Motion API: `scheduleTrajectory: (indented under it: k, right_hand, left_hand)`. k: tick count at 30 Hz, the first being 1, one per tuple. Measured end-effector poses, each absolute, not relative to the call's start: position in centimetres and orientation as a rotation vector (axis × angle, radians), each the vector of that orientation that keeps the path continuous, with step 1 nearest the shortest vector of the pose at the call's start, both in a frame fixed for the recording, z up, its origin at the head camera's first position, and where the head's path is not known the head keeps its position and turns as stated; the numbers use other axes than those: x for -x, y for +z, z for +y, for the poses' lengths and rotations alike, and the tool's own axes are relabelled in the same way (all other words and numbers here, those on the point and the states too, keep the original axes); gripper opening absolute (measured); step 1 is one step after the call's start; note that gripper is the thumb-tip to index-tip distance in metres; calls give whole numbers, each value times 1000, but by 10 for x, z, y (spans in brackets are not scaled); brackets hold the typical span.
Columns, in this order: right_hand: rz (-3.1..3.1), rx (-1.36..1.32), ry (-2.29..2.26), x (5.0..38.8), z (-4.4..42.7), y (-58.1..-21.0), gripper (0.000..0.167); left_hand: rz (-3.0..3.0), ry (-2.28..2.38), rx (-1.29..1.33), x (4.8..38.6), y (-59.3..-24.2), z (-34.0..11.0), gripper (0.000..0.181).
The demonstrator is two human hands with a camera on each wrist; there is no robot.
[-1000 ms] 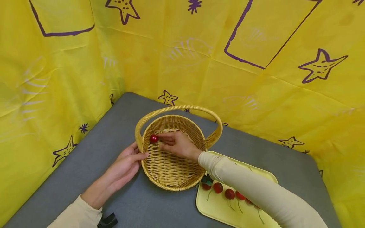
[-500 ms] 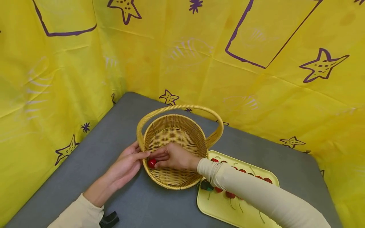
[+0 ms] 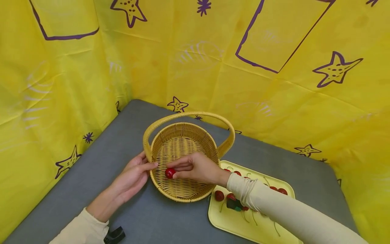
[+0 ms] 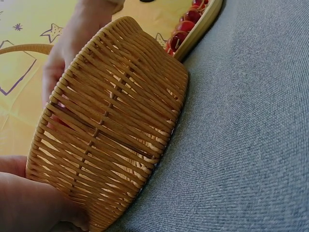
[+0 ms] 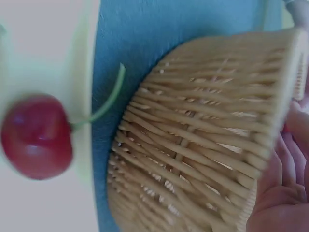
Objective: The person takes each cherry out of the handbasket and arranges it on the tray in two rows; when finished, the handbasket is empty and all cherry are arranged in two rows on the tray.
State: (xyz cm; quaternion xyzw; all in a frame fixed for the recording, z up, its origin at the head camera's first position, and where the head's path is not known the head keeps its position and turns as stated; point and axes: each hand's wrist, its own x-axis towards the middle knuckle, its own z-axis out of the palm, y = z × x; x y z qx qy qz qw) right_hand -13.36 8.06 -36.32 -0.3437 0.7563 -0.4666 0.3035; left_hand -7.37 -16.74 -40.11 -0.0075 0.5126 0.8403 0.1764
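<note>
A yellow wicker basket [image 3: 182, 199] with a tall arched handle stands on the grey surface. My left hand [image 3: 131, 178] grips its left rim, thumb over the edge and fingers outside. Inside the basket, low and left of its middle, my right hand [image 3: 199, 167] pinches a shiny red cherry [image 3: 170, 173] between thumb and fingers. Seen from the left wrist, the woven basket wall [image 4: 106, 116] hides most of the right hand. The right wrist view shows the basket's outer side [image 5: 193, 125] and part of that hand [image 5: 282, 193] beyond the rim.
A pale yellow tray [image 3: 225, 223] lies right of the basket, partly under the right sleeve [image 3: 286, 206]. Several stemmed cherries lie on it, one close up in the right wrist view, a cherry [image 5: 38, 137]. Yellow patterned cloth [image 3: 195, 67] walls the back and left.
The right hand has brought the cherry from the basket's upper left toward the near side, then slightly right. My left hand has stayed on the rim.
</note>
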Motion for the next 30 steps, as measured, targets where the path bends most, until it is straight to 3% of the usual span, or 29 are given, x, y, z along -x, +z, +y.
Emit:
scheduleTrajectory:
  k: [15,30]
  right_hand:
    - [2180,628,-1560,76,214,-317,39]
    - [2602,144,-1622,10,352,-352,41]
  left_hand:
    - [1505,2348,14,74,-403,-169,75]
    - [1485,2333,-29,77,-409,-171,69]
